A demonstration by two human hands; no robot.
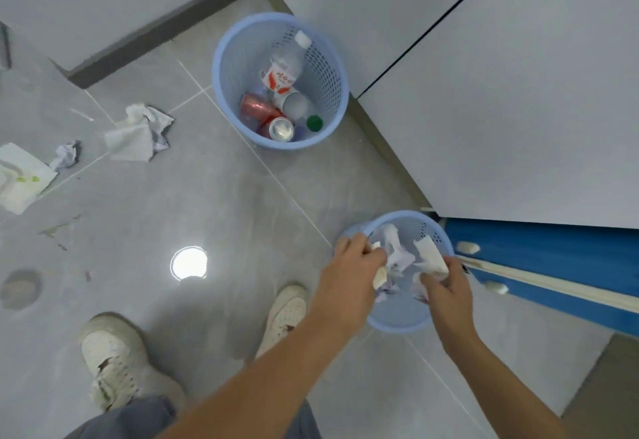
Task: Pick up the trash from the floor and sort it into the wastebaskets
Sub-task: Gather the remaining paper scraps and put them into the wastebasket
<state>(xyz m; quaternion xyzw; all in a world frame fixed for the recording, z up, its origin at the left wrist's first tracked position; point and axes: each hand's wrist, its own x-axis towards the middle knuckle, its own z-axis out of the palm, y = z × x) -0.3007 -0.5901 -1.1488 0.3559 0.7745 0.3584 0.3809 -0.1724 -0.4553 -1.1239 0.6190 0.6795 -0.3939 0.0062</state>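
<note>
Two blue plastic wastebaskets stand on the grey tile floor. The far wastebasket (235, 58) holds bottles and red cans. Both my hands hover over the near wastebasket (401, 324), which holds crumpled paper. My left hand (349, 265) grips a small crumpled paper scrap (380, 274) over the left part of the rim. My right hand (446, 286) holds a white tissue (430, 255) above the basket's opening. On the floor at the left lie a crumpled white tissue pile (138, 134), a small grey paper ball (65, 155) and a flat white wrapper (20, 177).
White cabinet fronts (501, 92) rise at the right, with a blue drawer unit (553, 265) beside the near basket. My two white shoes (114, 359) stand at the bottom left. A dark baseboard (166, 23) runs along the far wall. A ceiling light reflects on the tiles.
</note>
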